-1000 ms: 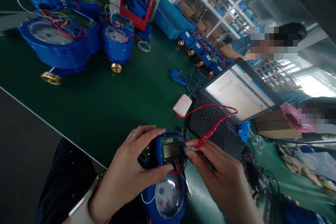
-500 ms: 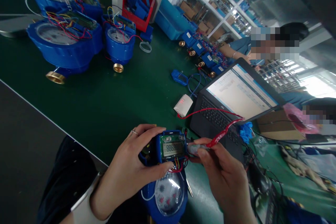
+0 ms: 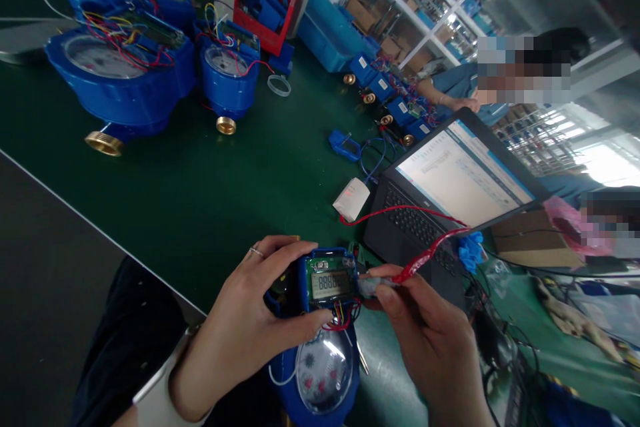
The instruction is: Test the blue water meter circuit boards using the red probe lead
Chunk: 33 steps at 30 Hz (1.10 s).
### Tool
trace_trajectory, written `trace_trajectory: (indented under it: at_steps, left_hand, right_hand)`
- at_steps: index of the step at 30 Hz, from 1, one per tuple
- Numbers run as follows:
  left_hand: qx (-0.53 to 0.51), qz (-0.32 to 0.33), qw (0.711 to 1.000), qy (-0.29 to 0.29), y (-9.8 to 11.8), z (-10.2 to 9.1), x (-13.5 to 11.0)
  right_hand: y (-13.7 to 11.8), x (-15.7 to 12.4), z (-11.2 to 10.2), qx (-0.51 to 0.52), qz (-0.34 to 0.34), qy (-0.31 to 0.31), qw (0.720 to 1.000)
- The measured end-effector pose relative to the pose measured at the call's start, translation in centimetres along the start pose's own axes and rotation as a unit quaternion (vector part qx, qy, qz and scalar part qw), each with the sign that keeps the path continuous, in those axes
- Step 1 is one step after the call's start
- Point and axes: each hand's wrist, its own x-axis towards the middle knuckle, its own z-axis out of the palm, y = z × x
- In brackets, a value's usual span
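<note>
A blue water meter (image 3: 325, 373) with a clear round dial stands close in front of me. My left hand (image 3: 265, 307) grips its display module (image 3: 330, 281), a blue housing with a green circuit board and a lit row of digits. Fingers are along the module's top edge and the thumb is below. Thin coloured wires (image 3: 345, 312) run from under the module. Pinched in my right hand (image 3: 425, 327) is a grey connector (image 3: 375, 285) on a red cable (image 3: 425, 253), held against the module's right side. Whether it is plugged in, I cannot tell.
A laptop (image 3: 450, 173) stands at the right, beside a small white box (image 3: 351, 199). Larger blue water meters (image 3: 120, 80) sit back left. Behind are a red bin (image 3: 265, 7) and a row of meters (image 3: 385, 90). A co-worker's arm (image 3: 445, 97) reaches in there.
Both hands keep their hold on the display module and the connector. The view has shifted very slightly; nothing else has visibly moved on the table.
</note>
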Motion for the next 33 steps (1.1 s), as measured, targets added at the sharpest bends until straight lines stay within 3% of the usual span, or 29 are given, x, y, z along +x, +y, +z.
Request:
trace_trajectory:
  at_steps: [10,21,33]
  left_hand:
    - [0.007,0.005,1.000,0.002,-0.03,-0.07,-0.04]
    - [0.002,-0.007,1.000,0.004,-0.05,-0.06,-0.13]
    - [0.002,-0.006,1.000,-0.001,-0.10,-0.01,-0.10]
  right_hand:
    - [0.27,0.38,-0.20,0.013,0.018,-0.020,1.000]
    - [-0.02,0.72,0.13,0.094,0.075,-0.009,0.993]
    - [-0.28,0.54,0.20,0.091,0.073,0.001,0.993]
